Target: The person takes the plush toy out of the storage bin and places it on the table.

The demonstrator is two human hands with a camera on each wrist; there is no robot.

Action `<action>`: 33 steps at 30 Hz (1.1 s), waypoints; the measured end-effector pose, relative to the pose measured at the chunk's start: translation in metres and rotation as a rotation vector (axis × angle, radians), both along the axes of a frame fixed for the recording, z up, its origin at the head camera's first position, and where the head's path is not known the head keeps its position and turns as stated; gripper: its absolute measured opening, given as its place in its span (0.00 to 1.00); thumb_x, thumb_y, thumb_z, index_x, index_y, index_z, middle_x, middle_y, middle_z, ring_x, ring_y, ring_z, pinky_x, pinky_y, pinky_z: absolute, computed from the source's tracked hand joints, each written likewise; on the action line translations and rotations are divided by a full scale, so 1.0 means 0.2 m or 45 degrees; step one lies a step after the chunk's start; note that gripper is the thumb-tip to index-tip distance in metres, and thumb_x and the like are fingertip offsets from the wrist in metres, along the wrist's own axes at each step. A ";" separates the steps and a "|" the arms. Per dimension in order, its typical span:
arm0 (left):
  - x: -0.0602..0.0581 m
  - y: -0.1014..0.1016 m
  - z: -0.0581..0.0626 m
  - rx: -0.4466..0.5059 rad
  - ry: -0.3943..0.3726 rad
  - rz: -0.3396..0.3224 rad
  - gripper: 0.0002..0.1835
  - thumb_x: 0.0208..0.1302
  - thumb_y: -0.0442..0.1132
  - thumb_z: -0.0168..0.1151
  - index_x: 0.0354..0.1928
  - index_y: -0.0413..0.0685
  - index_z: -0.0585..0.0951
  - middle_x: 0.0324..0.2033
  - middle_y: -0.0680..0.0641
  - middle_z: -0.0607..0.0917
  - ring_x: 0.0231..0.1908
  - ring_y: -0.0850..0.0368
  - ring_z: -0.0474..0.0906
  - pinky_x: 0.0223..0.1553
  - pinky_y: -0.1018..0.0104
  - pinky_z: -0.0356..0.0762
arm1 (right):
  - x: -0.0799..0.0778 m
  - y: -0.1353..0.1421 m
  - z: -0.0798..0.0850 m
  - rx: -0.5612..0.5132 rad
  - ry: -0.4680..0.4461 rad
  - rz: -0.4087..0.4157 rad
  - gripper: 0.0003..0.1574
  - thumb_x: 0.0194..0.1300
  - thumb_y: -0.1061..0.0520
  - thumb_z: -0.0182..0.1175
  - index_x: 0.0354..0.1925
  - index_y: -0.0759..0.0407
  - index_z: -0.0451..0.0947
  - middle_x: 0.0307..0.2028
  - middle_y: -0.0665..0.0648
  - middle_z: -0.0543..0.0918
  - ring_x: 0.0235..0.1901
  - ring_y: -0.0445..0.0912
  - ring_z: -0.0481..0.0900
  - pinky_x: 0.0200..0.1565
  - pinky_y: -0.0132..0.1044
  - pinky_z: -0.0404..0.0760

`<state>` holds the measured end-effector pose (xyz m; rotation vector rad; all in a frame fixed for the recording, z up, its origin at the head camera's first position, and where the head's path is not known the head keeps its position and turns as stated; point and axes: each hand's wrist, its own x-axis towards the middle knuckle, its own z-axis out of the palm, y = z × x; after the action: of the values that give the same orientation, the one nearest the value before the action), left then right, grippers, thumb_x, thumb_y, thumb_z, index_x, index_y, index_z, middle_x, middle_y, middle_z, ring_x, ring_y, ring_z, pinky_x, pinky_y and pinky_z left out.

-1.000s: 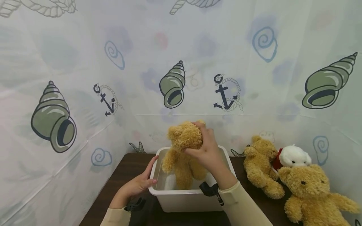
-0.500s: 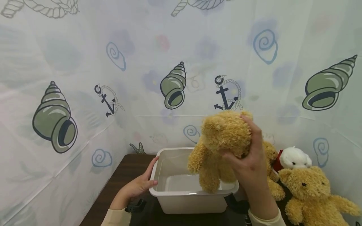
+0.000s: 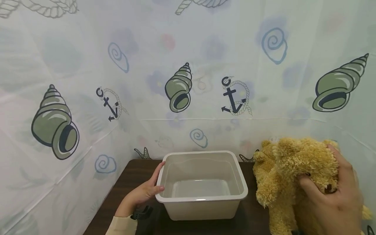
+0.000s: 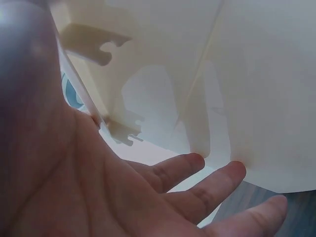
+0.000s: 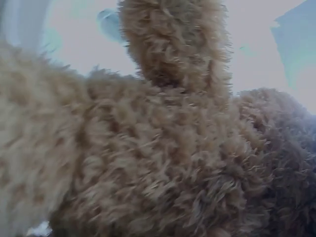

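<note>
A golden, curly-furred teddy bear (image 3: 305,160) hangs at the right, gripped by the head in my right hand (image 3: 337,195). Its face is turned mostly away from the head view. Brown fur (image 5: 163,148) fills the right wrist view, where no fingers show. My left hand (image 3: 144,194) holds the left side of a white plastic tub (image 3: 202,209), with its thumb over the rim. In the left wrist view, fingertips (image 4: 232,170) touch the tub's outer wall (image 4: 276,98). Only the bare bottom shows inside the tub.
Another golden teddy bear (image 3: 265,156) sits behind the held one, partly covered by it. The dark wooden table (image 3: 117,195) borders a pale shell-and-anchor printed curtain (image 3: 205,49) at the back and sides.
My right hand has lifted the teddy bear out of the tub and carried it right, over the other toys; a white plush and another bear are now hidden. My left hand stays put.
</note>
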<state>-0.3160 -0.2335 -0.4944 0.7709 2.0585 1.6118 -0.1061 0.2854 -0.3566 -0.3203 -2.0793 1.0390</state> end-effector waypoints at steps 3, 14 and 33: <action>0.00 0.00 0.00 0.010 -0.013 0.021 0.62 0.74 0.63 0.69 0.88 0.73 0.29 0.83 0.31 0.44 0.72 0.29 0.64 0.62 0.39 0.82 | 0.01 0.11 -0.09 0.109 -0.208 -0.050 0.60 0.73 0.50 0.71 0.90 0.39 0.48 0.77 0.79 0.62 0.72 0.78 0.61 0.63 0.82 0.61; 0.01 -0.06 0.01 -0.002 0.017 0.035 0.62 0.75 0.62 0.68 0.88 0.69 0.29 0.82 0.28 0.46 0.73 0.28 0.62 0.62 0.38 0.81 | -0.14 0.26 -0.37 0.317 -0.739 0.160 0.68 0.77 0.27 0.62 0.89 0.60 0.39 0.71 0.92 0.56 0.62 0.87 0.61 0.51 0.84 0.68; 0.07 -0.08 0.06 -0.285 0.241 0.235 0.57 0.76 0.51 0.70 0.91 0.62 0.40 0.88 0.34 0.44 0.78 0.28 0.62 0.62 0.46 0.83 | -0.25 0.29 -0.48 0.305 -1.102 0.308 0.80 0.72 0.12 0.47 0.85 0.75 0.39 0.67 0.92 0.64 0.56 0.83 0.73 0.46 0.71 0.81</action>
<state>-0.3014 -0.2498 -0.4827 0.6935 2.4588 1.4107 -0.1567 0.3424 -0.4526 -0.4574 -3.0506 0.8418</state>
